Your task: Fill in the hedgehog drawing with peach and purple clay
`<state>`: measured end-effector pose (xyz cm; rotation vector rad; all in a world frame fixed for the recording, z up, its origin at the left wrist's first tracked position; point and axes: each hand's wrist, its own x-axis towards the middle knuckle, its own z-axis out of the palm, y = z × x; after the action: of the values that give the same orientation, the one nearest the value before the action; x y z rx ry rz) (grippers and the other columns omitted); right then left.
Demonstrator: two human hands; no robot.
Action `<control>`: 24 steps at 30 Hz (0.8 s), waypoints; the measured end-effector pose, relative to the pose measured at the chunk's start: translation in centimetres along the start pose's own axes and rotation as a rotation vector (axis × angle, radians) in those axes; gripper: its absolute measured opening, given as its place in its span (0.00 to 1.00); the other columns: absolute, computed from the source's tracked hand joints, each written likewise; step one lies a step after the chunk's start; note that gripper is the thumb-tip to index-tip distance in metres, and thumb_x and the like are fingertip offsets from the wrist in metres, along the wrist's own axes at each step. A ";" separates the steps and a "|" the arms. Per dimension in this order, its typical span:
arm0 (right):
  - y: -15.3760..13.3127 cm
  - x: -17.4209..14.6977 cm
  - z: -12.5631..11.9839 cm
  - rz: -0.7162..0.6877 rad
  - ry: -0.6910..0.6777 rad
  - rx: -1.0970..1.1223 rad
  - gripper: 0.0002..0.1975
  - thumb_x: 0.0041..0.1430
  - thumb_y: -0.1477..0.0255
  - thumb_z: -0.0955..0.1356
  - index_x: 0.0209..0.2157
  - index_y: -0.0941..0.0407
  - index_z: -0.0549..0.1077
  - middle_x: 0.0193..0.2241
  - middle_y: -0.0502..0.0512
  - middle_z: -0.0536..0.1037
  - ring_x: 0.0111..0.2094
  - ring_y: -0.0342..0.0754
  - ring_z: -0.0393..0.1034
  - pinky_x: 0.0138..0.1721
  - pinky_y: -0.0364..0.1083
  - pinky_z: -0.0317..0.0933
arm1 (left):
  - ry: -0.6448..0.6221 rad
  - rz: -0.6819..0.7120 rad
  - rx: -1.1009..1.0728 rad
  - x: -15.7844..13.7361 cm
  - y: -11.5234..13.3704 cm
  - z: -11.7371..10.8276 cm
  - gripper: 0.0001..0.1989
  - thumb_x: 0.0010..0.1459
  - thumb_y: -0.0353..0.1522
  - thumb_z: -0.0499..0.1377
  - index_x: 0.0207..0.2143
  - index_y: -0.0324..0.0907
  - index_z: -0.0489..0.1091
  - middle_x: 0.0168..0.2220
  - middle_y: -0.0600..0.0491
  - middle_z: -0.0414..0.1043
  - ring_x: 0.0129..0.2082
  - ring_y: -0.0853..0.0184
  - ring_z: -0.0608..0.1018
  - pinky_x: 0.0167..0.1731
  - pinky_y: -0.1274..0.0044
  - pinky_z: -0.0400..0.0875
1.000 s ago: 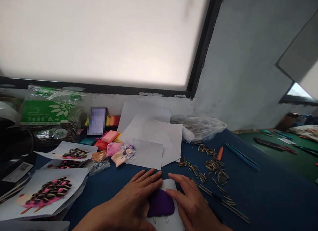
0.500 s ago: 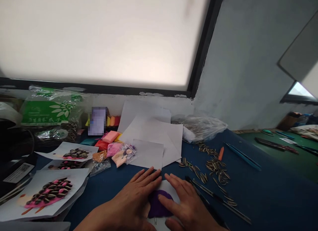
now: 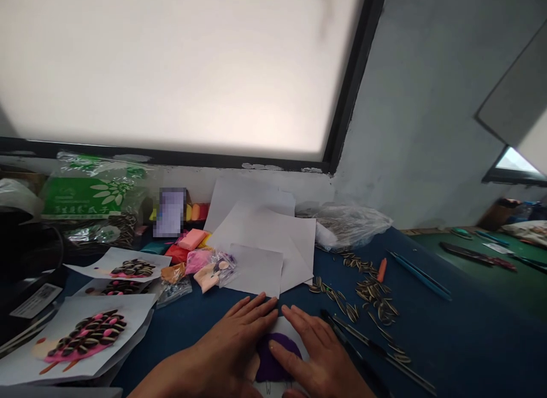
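Observation:
A flat patch of purple clay [image 3: 277, 364] covers part of a drawing on a small white paper [image 3: 285, 325], low in the view. On its left side lies my left hand [image 3: 239, 335], fingers stretched out and pointing away from me, covering the paper's left part. From the right, my right hand [image 3: 318, 352] rests over the paper's other side, fingers extended, its thumb touching the purple clay. Peach-coloured clay shows by my left hand at the purple patch's edge. Thin drawn lines are visible below the patch. Neither hand grips anything.
To the left lie papers with seed-covered hedgehog pictures [image 3: 85, 341]. Behind are clay packets [image 3: 200, 261], blank sheets [image 3: 260, 232] and a green seed bag [image 3: 89, 195]. Sunflower seeds [image 3: 378, 295], a pen [image 3: 380, 352], blue tweezers [image 3: 421, 275] and an orange stick [image 3: 382, 269] lie to the right.
The view has shifted slightly, so the scene sits a little lower. Both hands stay over the paper, and my right thumb has moved slightly on the purple clay.

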<state>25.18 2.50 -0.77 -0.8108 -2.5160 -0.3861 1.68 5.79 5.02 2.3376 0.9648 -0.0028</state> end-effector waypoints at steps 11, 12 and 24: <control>-0.3 1.8 -1.3 0.259 -0.071 0.379 0.14 0.64 0.76 0.61 0.48 0.54 0.73 0.58 0.65 0.67 0.59 0.58 0.63 0.54 0.57 0.63 | 0.034 -0.003 -0.033 0.2 -0.4 0.6 0.55 0.45 0.53 0.68 0.68 0.41 0.50 0.70 0.42 0.42 0.68 0.44 0.45 0.65 0.51 0.44; -0.2 2.2 -1.4 0.307 -0.073 0.443 0.14 0.62 0.78 0.60 0.45 0.54 0.73 0.56 0.63 0.69 0.57 0.56 0.64 0.54 0.55 0.63 | 0.041 0.004 -0.030 0.3 -0.5 0.6 0.55 0.44 0.53 0.68 0.68 0.41 0.50 0.70 0.42 0.42 0.68 0.44 0.46 0.64 0.51 0.44; -0.2 3.5 -0.3 0.317 -0.072 0.578 0.18 0.55 0.83 0.62 0.43 0.55 0.76 0.52 0.60 0.69 0.52 0.54 0.65 0.53 0.54 0.61 | 0.102 0.032 -0.045 0.1 -0.9 0.6 0.55 0.43 0.55 0.68 0.68 0.44 0.51 0.70 0.42 0.40 0.68 0.44 0.46 0.64 0.51 0.44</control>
<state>22.66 3.90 1.20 -0.9606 -2.3119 0.4618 1.32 6.01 4.04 2.3305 0.9660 0.1511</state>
